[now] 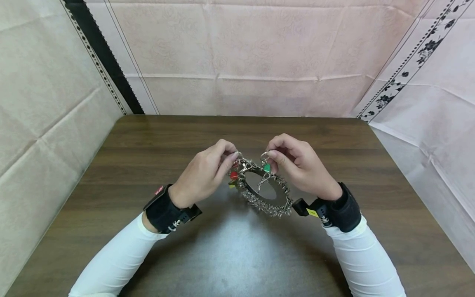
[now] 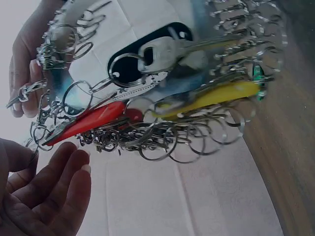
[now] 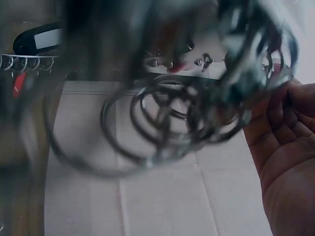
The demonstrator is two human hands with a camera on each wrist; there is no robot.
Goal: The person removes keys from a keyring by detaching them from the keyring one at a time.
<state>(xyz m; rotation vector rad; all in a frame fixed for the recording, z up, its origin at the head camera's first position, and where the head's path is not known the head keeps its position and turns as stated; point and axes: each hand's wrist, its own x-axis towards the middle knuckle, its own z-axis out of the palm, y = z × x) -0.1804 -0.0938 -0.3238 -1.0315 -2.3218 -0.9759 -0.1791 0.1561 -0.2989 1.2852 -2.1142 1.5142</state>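
Held above the table is a large hoop (image 1: 281, 209) fringed with many metal split rings and clasps. My left hand (image 1: 205, 173) pinches a small metal ring at its upper left, near a red piece (image 1: 233, 175). Thumb and forefinger of my right hand (image 1: 306, 165) pinch another ring, from which a green piece (image 1: 266, 168) hangs. In the left wrist view, a silver key (image 2: 162, 53), a black tag (image 2: 127, 66), a red handle-like piece (image 2: 96, 117) and a yellow one (image 2: 221, 96) hang among the rings. Close rings (image 3: 140, 123) blur the right wrist view.
The brown wooden table (image 1: 178, 132) lies below the hands. Pale cloth (image 1: 259, 49) hangs along its back and sides, with a black floral border (image 1: 430, 45) at the right. Black bands (image 1: 163, 214) with small cameras wrap both wrists.
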